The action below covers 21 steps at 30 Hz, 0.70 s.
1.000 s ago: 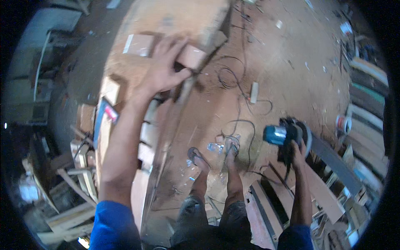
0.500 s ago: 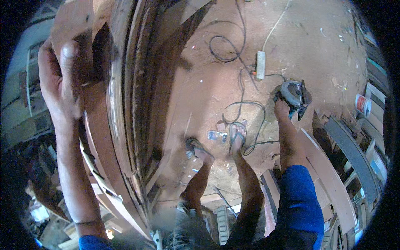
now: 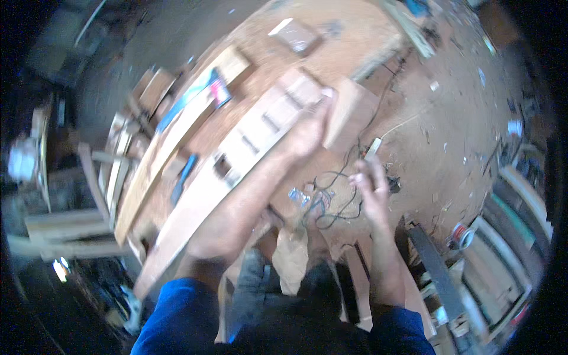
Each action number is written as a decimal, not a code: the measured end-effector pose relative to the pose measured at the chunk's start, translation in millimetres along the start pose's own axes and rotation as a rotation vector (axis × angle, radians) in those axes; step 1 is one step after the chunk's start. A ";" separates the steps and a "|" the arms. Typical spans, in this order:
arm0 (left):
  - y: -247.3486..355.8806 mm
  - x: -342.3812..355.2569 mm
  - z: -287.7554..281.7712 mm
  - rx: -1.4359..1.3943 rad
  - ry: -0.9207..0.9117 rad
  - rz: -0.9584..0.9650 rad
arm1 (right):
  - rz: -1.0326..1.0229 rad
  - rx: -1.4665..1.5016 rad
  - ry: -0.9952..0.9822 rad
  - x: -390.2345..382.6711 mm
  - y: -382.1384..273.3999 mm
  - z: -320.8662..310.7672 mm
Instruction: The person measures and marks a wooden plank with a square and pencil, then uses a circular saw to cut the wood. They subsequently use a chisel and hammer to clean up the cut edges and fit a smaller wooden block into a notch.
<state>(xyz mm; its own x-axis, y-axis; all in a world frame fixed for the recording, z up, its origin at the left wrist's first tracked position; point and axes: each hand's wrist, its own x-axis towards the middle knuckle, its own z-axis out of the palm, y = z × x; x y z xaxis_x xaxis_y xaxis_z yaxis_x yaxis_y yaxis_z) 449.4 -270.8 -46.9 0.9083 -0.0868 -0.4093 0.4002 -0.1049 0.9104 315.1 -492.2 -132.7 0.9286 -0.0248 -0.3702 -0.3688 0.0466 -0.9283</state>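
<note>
My left hand (image 3: 309,131) is closed at the edge of a pale wooden block (image 3: 353,115), its thumb along the near side and the other fingers hidden. Beneath that forearm lies a long pale timber (image 3: 201,198) with a row of dark slots or marks across it. My right hand (image 3: 371,184) hangs above the floor with its fingers apart and nothing in them. Just beyond it, a dark shape on the floor, probably the circular saw (image 3: 394,184), is mostly hidden. Motion blurs both hands.
Sawdust covers the workbench (image 3: 349,26), which bears a wrapped block (image 3: 294,35), a blue-handled tool (image 3: 184,177) and more timber (image 3: 163,160). A power strip (image 3: 373,148) and looped black cord (image 3: 334,222) lie on the floor. Planks (image 3: 438,272) and a tub (image 3: 461,235) stand at right.
My right hand has let go of the circular saw and risen, fingers apart. The view has swung toward the bench, and my left hand now appears nearer the middle.
</note>
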 end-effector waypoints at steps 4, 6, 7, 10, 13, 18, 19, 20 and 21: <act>12.9 -110.1 -39.2 -0.052 -0.397 -0.331 | -0.198 -0.010 -0.215 -28.1 -114.1 47.6; -17.3 -158.2 -68.7 -0.226 -0.402 -0.463 | 0.085 -0.127 -0.484 -41.3 -116.0 75.2; -50.9 -176.1 -75.6 -0.390 -0.348 -0.505 | 0.228 -0.195 -0.607 -48.9 -114.2 85.8; -92.8 -213.9 -123.3 -0.592 -0.144 -0.579 | 0.194 -0.190 -0.507 -82.2 -91.5 147.2; -178.6 -243.3 -173.0 -0.240 0.172 -0.394 | -0.026 -0.353 -0.462 -90.7 -91.3 204.2; -178.6 -252.5 -246.3 0.435 0.647 0.222 | -0.343 -0.732 -0.473 -51.2 -105.7 279.6; -182.6 -249.5 -257.2 0.611 0.706 0.304 | -0.373 -0.832 -0.499 -41.5 -111.9 289.9; -193.8 -243.3 -262.4 0.568 0.724 0.332 | -0.425 -0.889 -0.557 -33.4 -117.3 300.5; -203.6 -242.3 -266.9 0.584 0.727 0.329 | -0.480 -0.942 -0.619 -25.3 -121.8 312.6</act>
<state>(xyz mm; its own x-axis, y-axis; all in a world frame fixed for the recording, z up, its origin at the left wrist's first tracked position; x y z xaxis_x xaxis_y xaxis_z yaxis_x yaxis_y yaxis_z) 180.4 36.0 -116.9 0.8954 0.4100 0.1737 0.1691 -0.6739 0.7193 349.2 -185.2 0.5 0.7463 0.6499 -0.1438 0.3695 -0.5841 -0.7227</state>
